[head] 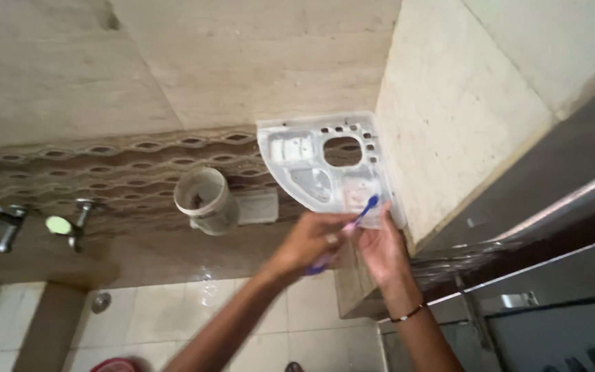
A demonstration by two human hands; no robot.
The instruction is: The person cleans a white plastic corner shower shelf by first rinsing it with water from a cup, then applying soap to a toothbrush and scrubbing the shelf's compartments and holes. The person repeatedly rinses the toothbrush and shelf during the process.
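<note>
Left hand (pixel 309 242) pinches blue toothbrush (pixel 359 217); right hand (pixel 380 248) grips corner shelf (pixel 325 165) — at twelve o'clock — hard scrubbing could loosen its mount.

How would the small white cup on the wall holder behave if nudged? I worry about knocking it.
The small white plastic cup looks thin-walled, so probably light. It sits tilted in its holder, so a push may tip it out. Being round, it would likely roll.

No packages, labels, signs or screens show anywhere here (the tiled walls, the corner shelf and the taps carry none that can be made out).
</note>
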